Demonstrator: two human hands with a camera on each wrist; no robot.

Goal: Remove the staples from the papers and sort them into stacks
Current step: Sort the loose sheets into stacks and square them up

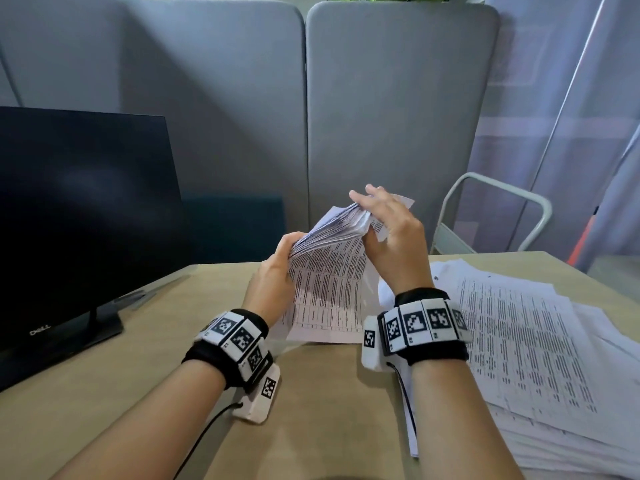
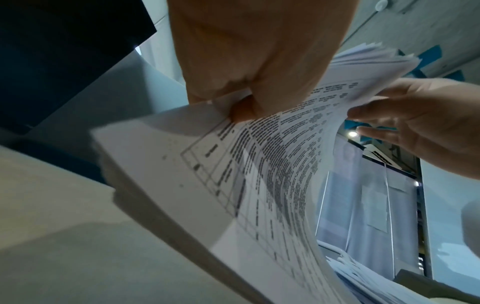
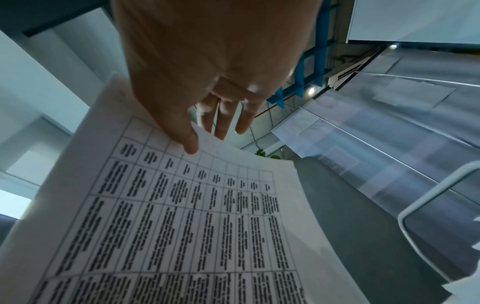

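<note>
While held above the bench point(image 1: 329, 403), the sheaf of printed papers point(image 1: 329, 271) is pinched at its upper left corner by the left hand point(image 1: 273, 271), thumb in front and fingers curled behind, so that grip is closed on the sheaf. At the upper right corner the pages are fanned apart and the right hand point(image 1: 391, 233) is set against them: its thumb is pressed on the front sheet while the other fingers are spread nearly straight behind the raised pages. Lower edges of the sheaf hang just over the bench. A loose spread of printed sheets point(image 1: 526, 341) is seen on the bench to the right, a dark monitor point(image 1: 79, 216) to the left. Only in the left wrist view is the pinch at the corner shown closely; only in the right wrist view is the thumb point(image 3: 187, 139) seen lying on the table's header row. No staple can be made out in any view
</note>
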